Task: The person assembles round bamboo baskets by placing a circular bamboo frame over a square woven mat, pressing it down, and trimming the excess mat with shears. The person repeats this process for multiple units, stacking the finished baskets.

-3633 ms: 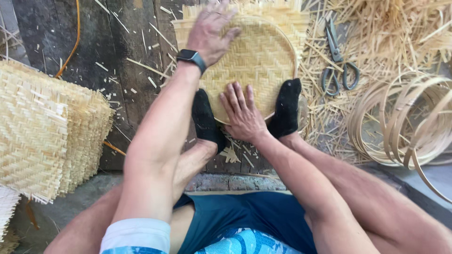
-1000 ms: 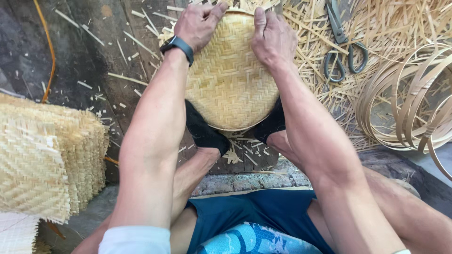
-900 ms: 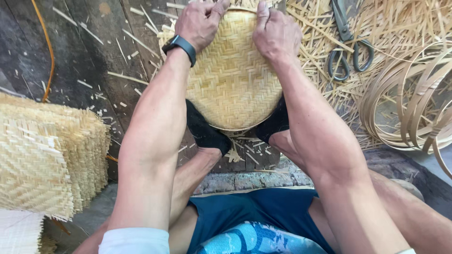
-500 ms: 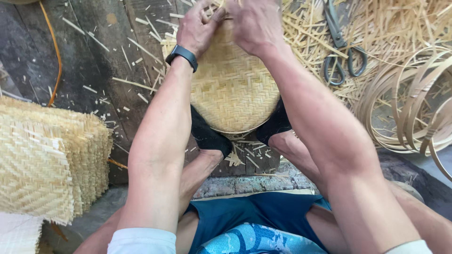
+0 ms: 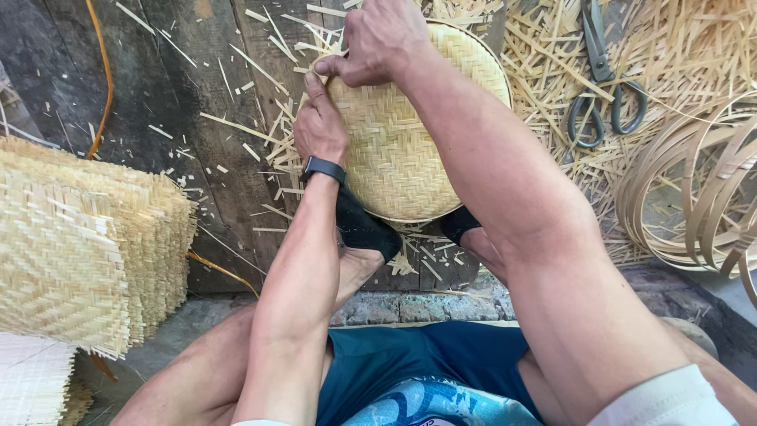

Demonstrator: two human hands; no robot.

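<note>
Both hands have shifted since 0.5 s ago: the right hand (image 5: pixel 378 39) has crossed to the upper-left rim of the round, pale woven bamboo tray (image 5: pixel 410 134), and the left hand (image 5: pixel 319 126) has slid down its left edge. The 2 hands sit close together, thumb nearly touching fingers, each gripping the rim (whether the left fingers curl underneath I cannot tell). The tray rests on the dark plank floor (image 5: pixel 158 95), propped against 2 black-socked feet (image 5: pixel 367 233). Working the rim well would probably mean short, even presses, the feet holding it steady. Being round, it has no real long axis; its domed face points up toward the camera, far edge tilted away.
</note>
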